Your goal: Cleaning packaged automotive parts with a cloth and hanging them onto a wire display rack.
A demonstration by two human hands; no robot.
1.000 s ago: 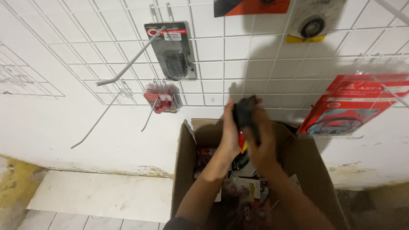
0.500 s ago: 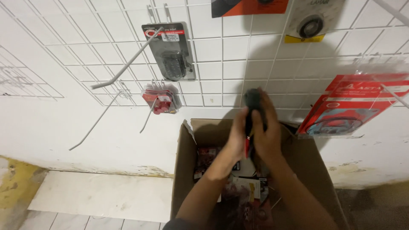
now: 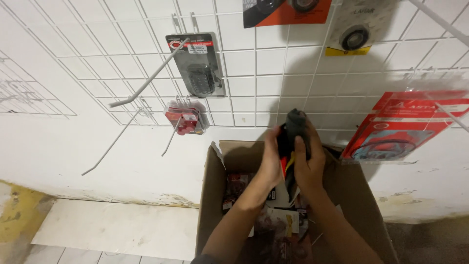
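Both of my hands are raised over an open cardboard box [image 3: 213, 195] and hold one dark packaged item [image 3: 296, 128] with a black, red and yellow card. My left hand [image 3: 271, 157] grips its left side. My right hand [image 3: 309, 161] wraps around its right side and back. The item is lifted to the level of the box's far rim, in front of the white wire grid wall [image 3: 254, 68]. Inside the box lie several more carded packages [image 3: 278, 225], partly hidden by my forearms.
Packages hang on the grid: a grey blister pack [image 3: 196, 63], a small red pack [image 3: 185, 116], a large red flat pack [image 3: 400, 125] at right, an orange pack [image 3: 288, 11] and a white one [image 3: 355, 25] on top. Bare hooks [image 3: 146, 80] jut out at left. A white slab [image 3: 122, 230] lies on the floor.
My hands have lifted the dark item upward and slightly rightward from just above the box toward the grid wall. The box and hanging packs have not moved.
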